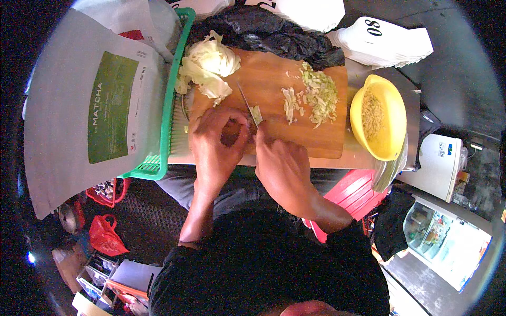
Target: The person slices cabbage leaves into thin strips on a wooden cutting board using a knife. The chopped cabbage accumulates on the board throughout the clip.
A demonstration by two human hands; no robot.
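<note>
On a wooden cutting board (272, 75), my right hand (282, 158) grips a knife (246, 98) whose blade points up and to the left. A small pale green piece of cabbage (256, 114) lies against the blade. My left hand (221, 136) is curled beside the knife, with its fingertips near the blade; whether it holds anything is hidden. Part of a cabbage head (217, 59) with loose leaves sits at the board's upper left corner. Chopped cabbage (320, 93) is heaped on the right side of the board.
A yellow bowl (397, 118) with crumbly tan food stands right of the board. A green plastic basket (174, 87) and a large matcha bag (71, 102) are at the left. Behind the board lie a crumpled black plastic bag (269, 33) and stacked white cards (383, 41).
</note>
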